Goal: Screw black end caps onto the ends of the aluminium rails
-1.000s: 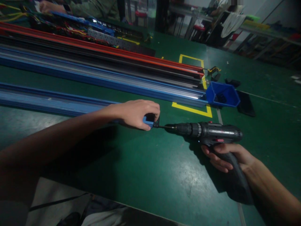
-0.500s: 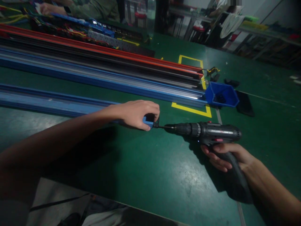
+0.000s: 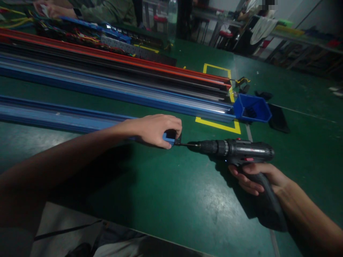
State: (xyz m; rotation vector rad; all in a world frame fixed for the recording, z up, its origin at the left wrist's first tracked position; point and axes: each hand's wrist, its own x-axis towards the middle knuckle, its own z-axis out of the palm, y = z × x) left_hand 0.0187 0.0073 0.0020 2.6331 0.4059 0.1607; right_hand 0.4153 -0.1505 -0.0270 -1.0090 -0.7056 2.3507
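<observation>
A long blue metal profile [image 3: 80,116] runs in from the left edge over the green table. My left hand [image 3: 158,130] grips its right end, thumb in front and fingers over the top. A small black piece [image 3: 177,140] sits at that end, partly hidden by my fingers. My right hand [image 3: 257,178] is wrapped round the handle of a black cordless drill [image 3: 235,150], held level and pointing left. The drill's long thin bit [image 3: 189,144] reaches the black piece at the profile's end. Whether it sits in a screw is too small to tell.
Behind lie more blue profiles [image 3: 160,100], black ones and an orange-red profile [image 3: 134,57]. A blue bin [image 3: 252,109] with dark parts stands at their right ends, near yellow tape [image 3: 219,125]. Across the table, another person's hands [image 3: 53,10] are beside wiring; a bottle [image 3: 172,21] stands nearby.
My hands, the profile and the drill stay practically in place. Across the table, the other person's hands have shifted slightly left.
</observation>
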